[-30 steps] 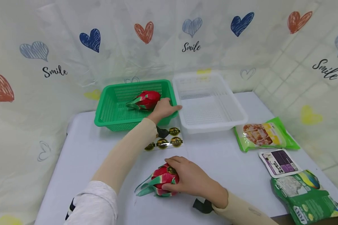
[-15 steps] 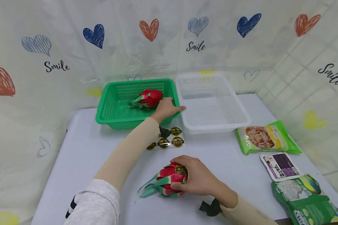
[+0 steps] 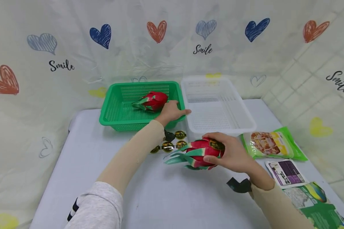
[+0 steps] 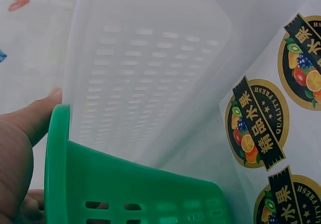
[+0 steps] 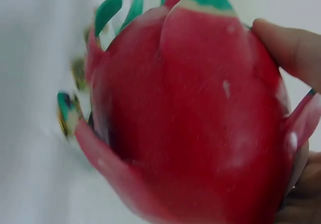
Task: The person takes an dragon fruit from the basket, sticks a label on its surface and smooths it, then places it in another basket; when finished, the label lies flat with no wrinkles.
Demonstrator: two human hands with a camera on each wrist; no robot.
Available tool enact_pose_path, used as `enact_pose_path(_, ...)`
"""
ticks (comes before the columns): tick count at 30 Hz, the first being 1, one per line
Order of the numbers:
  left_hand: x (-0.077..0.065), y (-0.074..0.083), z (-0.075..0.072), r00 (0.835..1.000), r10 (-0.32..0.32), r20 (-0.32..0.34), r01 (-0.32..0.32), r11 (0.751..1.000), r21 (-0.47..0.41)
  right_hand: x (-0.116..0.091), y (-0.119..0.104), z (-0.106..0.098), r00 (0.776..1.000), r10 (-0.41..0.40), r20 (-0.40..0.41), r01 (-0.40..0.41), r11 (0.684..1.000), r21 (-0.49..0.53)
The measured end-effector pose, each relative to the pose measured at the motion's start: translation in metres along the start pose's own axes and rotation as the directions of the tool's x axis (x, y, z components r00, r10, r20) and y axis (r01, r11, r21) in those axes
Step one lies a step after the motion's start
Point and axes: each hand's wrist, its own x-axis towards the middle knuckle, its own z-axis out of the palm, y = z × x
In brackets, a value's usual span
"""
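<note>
My right hand (image 3: pixel 232 152) holds a dragon fruit (image 3: pixel 199 153) above the table, its green leaf tips pointing left. A black-and-gold sticker (image 3: pixel 217 145) shows on its skin beside my fingers. The right wrist view is filled by the same fruit's red side, with thumb and fingers around it. At the green basket (image 3: pixel 126 123), my left hand (image 3: pixel 172 112) grips the right rim, thumb over the edge and fingers inside. A second dragon fruit (image 3: pixel 154 101) lies in that basket, close to those fingers. Part of the left fingers is hidden behind the rim in the left wrist view.
A white basket (image 3: pixel 223 130) stands right of the green one. Between baskets and fruit lies a sheet of round stickers (image 3: pixel 167 147), partly covered. Along the right side are a green-edged food packet (image 3: pixel 268 144), a purple-and-white pack (image 3: pixel 286 173) and a green bag (image 3: pixel 318 206).
My right hand has lifted the dragon fruit off the table and carried it forward and to the right. My left hand stays at the green basket's rim.
</note>
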Motion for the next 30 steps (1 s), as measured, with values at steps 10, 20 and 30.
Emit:
enact_pose_path(10,0.001,-0.001,-0.001,1.000,0.019,0.025,-0.020,0.999,0.036,0.028,0.037,-0.070,0.989,0.145,0.006,-0.145,0.989,0.011)
enact_pose_path(20,-0.002,-0.004,-0.001,1.000,0.003,0.007,-0.004,0.999,0.034,0.073,0.075,-0.095,0.984,0.174,0.021,-0.173,0.984,-0.035)
enact_pose_path(30,0.001,-0.004,-0.001,1.000,0.002,-0.013,-0.002,1.000,0.016,0.122,0.110,-0.108,0.961,0.240,0.136,-0.235,0.971,-0.051)
